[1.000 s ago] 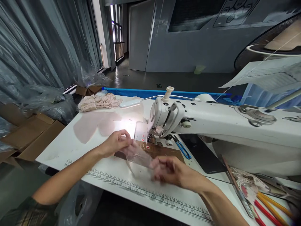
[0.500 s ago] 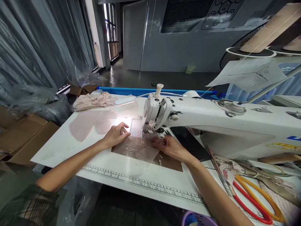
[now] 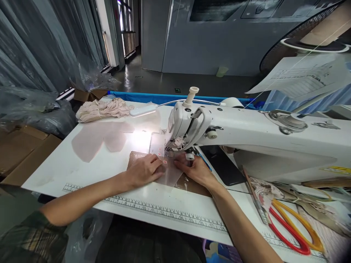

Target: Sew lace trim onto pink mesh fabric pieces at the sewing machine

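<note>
Pale sheer cloth [image 3: 170, 178] at a white sewing machine [image 3: 236, 128]

At six o'clock, the cloth over a brown plate [image 3: 194, 186], far end near the machine. At seven, left hand [image 3: 145, 170] atop the cloth, fingers close together; at five, right hand [image 3: 197, 170] at its edge. For both, pinching or merely resting, impossible to tell. Seems lined up but unfinished: no completed seam discernible. At nine, flat sheer pieces [image 3: 89, 140], perhaps left to do.
</note>
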The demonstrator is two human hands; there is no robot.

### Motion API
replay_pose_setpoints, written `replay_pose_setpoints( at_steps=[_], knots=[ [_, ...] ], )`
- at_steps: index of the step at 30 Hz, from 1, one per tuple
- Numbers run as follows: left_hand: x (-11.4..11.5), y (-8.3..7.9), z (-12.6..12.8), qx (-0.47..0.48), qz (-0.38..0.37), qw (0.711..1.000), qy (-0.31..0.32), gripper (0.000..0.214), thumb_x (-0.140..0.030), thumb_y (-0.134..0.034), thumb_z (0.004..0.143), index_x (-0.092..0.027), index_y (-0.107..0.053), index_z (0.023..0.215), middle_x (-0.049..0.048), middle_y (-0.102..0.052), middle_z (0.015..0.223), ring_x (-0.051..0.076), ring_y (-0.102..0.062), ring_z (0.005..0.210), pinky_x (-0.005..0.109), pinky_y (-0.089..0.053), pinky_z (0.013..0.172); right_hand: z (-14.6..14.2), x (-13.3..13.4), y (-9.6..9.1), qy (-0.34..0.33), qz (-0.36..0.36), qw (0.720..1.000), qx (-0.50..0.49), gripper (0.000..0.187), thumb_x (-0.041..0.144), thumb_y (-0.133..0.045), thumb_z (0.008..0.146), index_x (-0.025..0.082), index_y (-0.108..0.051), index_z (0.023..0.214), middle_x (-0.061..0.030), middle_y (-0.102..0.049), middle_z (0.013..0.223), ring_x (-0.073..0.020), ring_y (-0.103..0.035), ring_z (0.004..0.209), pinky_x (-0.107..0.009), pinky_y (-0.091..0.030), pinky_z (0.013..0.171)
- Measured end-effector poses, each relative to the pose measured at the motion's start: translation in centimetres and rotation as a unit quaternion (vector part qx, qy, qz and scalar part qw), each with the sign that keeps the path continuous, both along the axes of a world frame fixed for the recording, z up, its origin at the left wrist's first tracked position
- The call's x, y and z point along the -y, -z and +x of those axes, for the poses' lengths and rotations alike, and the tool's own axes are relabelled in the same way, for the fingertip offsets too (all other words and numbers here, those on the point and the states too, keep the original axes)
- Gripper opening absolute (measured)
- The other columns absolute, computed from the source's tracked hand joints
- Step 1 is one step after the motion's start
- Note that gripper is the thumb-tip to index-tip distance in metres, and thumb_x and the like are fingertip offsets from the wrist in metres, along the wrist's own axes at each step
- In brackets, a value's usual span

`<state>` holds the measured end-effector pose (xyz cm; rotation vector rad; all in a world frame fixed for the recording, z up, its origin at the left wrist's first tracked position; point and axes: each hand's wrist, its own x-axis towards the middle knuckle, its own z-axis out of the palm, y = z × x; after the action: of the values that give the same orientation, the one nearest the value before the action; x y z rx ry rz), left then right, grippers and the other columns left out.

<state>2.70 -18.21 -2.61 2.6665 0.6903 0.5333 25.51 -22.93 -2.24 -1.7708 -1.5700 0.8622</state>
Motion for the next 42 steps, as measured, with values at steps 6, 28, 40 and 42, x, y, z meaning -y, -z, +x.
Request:
replay_pose_setpoints(
  at_steps=[6, 28, 40, 42],
  knots=[
    [1.1, -1.0, -0.5, -0.01, 0.036, 0.995, 0.093, 0.082, -0.075, -0.071, 0.06, -0.017, -0.065, 0.118, 0.0209, -0.056, 0.128, 0.04, -0.055, 0.109, 0.055, -0.037, 0.097, -0.6, 0.6, -0.3, 0.025, 0.006, 0.999, 0.031, 0.042, 0.059, -0.058, 0.079, 0.018, -0.061, 0.076, 0.0024, -0.049, 0.058, -0.0129, -0.042, 0.054, -0.026, -0.033, 0.05],
    [-2.8, -2.1, -2.4, 0.16, -0.557, 0.807, -0.116, 0.079, -0.078, -0.043, 0.082, -0.009, -0.051, 0.119, 0.0043, -0.064, 0.071, 0.017, -0.062, 0.052, 0.029, -0.051, 0.046, -5.0, 0.6, -1.9, -0.083, -0.043, 0.968, -0.233, 0.06, 0.059, -0.062, 0.08, 0.018, -0.061, 0.124, -0.0093, -0.07, 0.1, -0.0199, -0.066, 0.082, -0.03, -0.055, 0.064],
    [-3.1, -1.7, -3.2, 0.12, -0.322, 0.919, -0.191, 0.049, -0.029, -0.059, 0.087, -0.013, -0.044, 0.13, 0.0027, -0.065, 0.087, 0.013, -0.063, 0.058, 0.027, -0.051, 0.058, -3.2, 1.2, 0.9, -0.206, 0.229, 0.905, 0.294, 0.036, 0.019, -0.047, 0.091, 0.02, -0.064, 0.123, -0.0155, -0.059, 0.104, -0.0277, -0.058, 0.092, -0.046, -0.053, 0.078],
    [-3.4, -1.7, -3.4, 0.142, -0.127, 0.953, -0.234, 0.043, -0.028, -0.059, 0.087, -0.015, -0.05, 0.127, 0.0073, -0.064, 0.1, 0.015, -0.063, 0.069, 0.028, -0.052, 0.06, -3.2, 0.9, 1.2, -0.187, 0.23, 0.898, 0.326, 0.037, 0.018, -0.047, 0.091, 0.02, -0.063, 0.125, -0.0153, -0.057, 0.101, -0.0256, -0.057, 0.084, -0.044, -0.054, 0.072]
  ],
)
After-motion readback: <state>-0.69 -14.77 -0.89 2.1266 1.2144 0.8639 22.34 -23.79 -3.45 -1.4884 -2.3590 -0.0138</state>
